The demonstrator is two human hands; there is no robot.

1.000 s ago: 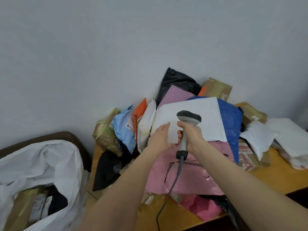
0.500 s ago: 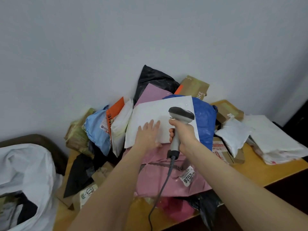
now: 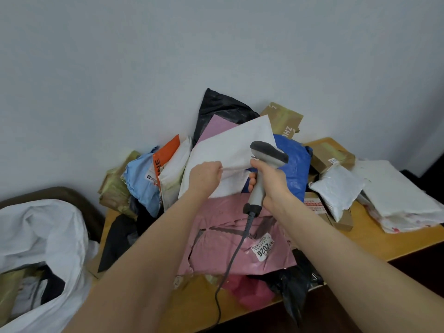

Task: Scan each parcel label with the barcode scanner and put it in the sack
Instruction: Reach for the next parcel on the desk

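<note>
A white flat mailer (image 3: 230, 150) lies tilted on top of the parcel pile, its far end raised. My left hand (image 3: 205, 175) pinches the mailer's near edge. My right hand (image 3: 270, 182) grips the handle of the grey barcode scanner (image 3: 264, 164), whose head sits just right of the mailer; its cord hangs down toward the table's front edge. No label shows on the mailer's visible face. The white sack (image 3: 45, 251) stands open at lower left with parcels inside.
The wooden table (image 3: 374, 246) holds a pile against the wall: a pink mailer (image 3: 230, 248) with a label, a blue bag (image 3: 295, 169), black bags, brown boxes (image 3: 286, 118), a light-blue parcel (image 3: 141, 179). White parcels (image 3: 336, 188) lie at the right.
My left hand went from lying flat on the white mailer to pinching its edge and lifting it. The scanner stayed in my right hand, shifting slightly right.
</note>
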